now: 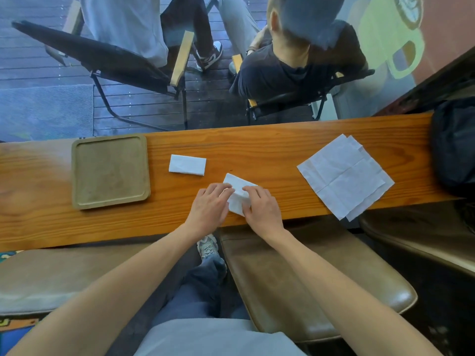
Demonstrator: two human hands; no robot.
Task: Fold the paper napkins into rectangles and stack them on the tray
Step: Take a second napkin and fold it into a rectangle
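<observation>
No brand, label or legible writing is observed on any item; a pale green cup graphic (390, 34) is seen at the far right, without readable text.

A wooden counter (257, 142) runs left to right across the scene. A square tray (74, 173) is set on its left part, with nothing seen in it. A folded napkin (187, 164) lies flat on the counter just right of the tray, apart from it, its long axis running left to right. Unfolded napkins (344, 176), at least two overlapped, are laid on the right part of the counter, turned corner-on, the near corner overhanging the near edge. A dark bag (455, 145) is noted at the far right end, beside the unfolded napkins. Beyond the counter, folding chairs (102, 60) and seated persons are observed; brown seats (295, 278) lie on the near side.

The napkin in work (239, 191) is located at the counter's middle, near edge, partly folded, its long axis running diagonally from far-left to near-right. Its near part is covered by the hands. The left hand (209, 204) is pressed on its left side with fingers curled over the paper; the right hand (262, 206) is pressed on its right side, fingers closed on the edge. The path between this napkin and the tray is crossed only by the folded napkin.
</observation>
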